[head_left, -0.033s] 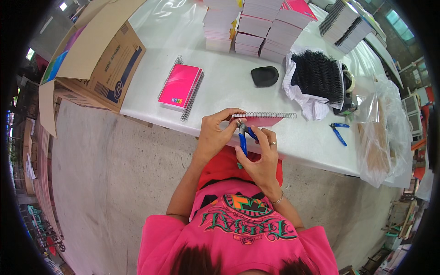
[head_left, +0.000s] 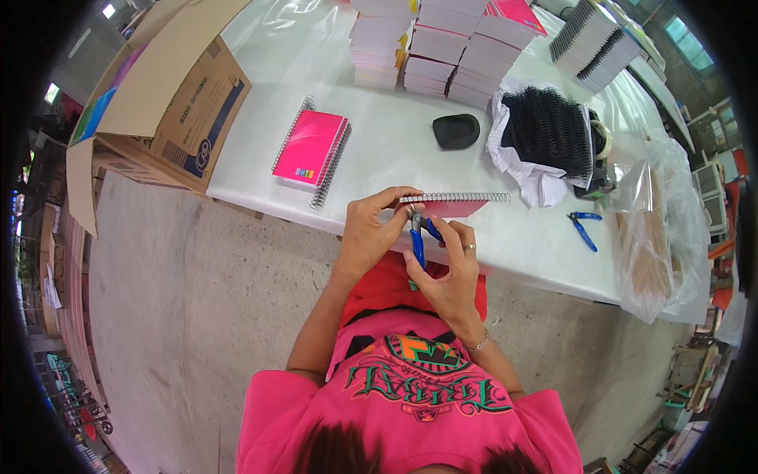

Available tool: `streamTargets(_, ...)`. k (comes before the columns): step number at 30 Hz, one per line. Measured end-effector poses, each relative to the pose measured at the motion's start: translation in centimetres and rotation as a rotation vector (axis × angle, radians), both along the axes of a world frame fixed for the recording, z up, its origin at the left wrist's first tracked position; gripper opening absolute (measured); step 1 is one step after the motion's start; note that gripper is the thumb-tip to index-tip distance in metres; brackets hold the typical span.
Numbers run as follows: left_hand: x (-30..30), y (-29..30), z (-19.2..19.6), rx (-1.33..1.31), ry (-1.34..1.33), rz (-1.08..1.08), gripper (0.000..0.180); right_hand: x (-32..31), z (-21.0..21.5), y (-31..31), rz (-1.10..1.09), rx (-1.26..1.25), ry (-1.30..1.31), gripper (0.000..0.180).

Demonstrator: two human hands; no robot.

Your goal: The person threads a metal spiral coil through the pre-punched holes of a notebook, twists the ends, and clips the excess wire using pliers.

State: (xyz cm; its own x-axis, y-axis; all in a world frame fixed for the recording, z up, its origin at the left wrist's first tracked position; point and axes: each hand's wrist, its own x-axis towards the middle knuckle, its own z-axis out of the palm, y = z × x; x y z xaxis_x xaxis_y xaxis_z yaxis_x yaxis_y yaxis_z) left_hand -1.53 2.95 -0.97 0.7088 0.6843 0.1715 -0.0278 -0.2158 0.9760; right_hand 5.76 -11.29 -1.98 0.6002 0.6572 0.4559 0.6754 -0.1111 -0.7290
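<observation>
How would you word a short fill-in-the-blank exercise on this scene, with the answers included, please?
1. The blue-handled pliers beside the held notebook are in the person's ____ hand.
2. The coils heaped on white paper are ____ in colour.
3. To the person's ____ stands the open cardboard box.
4. The coiled notebook lying nearest that box has a ____ cover.

Missing words: right; black; left; pink.
</observation>
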Motion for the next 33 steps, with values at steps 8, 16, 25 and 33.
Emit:
streamTargets(8, -0.2, -0.8, 0.5, 0.055, 0.023, 0.069, 0.029, -0.4, 0.7, 0.0, -0.02, -0.004, -0.028, 0.058)
streamTargets(16, -0.5, -1.6, 0.4, 0.258, 0.019, 0.156, 0.035, -0.8, 1.2, -0.4, 0.003, 0.01, 0.008, 0.056)
streamTargets(25, -0.8, -1.8, 0.4, 0.394, 0.012, 0.199, 0.035, -1.2, 2.2, -1.0, 0.03, -0.018, 0.08, 0.053)
streamTargets(33, -1.0, -2.0, 0.2, 0.433, 0.01, 0.238, 0.04, -1.4, 2.8, -1.1, 0.041, -0.031, 0.065, 0.051)
